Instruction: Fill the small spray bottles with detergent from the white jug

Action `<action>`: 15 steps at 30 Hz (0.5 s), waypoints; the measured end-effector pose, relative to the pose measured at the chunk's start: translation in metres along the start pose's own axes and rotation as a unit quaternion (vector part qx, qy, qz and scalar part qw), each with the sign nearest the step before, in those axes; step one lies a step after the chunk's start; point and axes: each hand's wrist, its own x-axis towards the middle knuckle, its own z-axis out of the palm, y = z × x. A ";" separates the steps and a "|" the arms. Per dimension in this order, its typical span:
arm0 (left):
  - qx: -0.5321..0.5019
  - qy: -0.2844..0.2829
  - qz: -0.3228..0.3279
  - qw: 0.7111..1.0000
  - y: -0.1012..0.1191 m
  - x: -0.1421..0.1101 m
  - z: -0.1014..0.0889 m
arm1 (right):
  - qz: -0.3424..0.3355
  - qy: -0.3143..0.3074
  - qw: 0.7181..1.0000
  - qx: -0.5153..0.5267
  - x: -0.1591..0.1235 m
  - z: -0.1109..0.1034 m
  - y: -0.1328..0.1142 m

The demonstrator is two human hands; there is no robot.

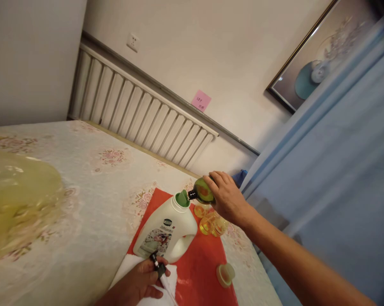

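Observation:
In the head view, my right hand [227, 196] is wrapped round a green bottle [203, 190] tipped on its side. The bottle's dark threaded neck is at the green spout [182, 198] of a white detergent jug [168, 227]; whether they touch, I cannot tell. The jug stands with a flowered label facing me. Below it, my left hand [142, 278] pinches a black pump dispenser head [160, 269] with a pale tube hanging from it. Liquid passing between bottle and jug cannot be made out.
A red mat [200, 272] lies under the jug, with white cloth or paper [172, 276] at its near left. Small clear yellow containers [211, 223] and a round cap [225, 275] stand to the right. A large yellowish transparent bag [22, 191] occupies the left; a blue curtain [332, 157] hangs right.

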 end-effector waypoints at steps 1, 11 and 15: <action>-0.001 0.000 0.000 1.000 0.000 0.000 0.000 | -0.003 -0.001 1.000 -0.003 0.000 -0.001 0.000; -0.001 0.000 -0.001 1.000 0.005 -0.004 0.004 | -0.025 -0.015 0.998 -0.047 0.004 -0.009 -0.004; 0.006 0.001 0.001 1.000 0.006 -0.005 0.006 | -0.037 -0.025 0.997 -0.058 0.007 -0.016 -0.008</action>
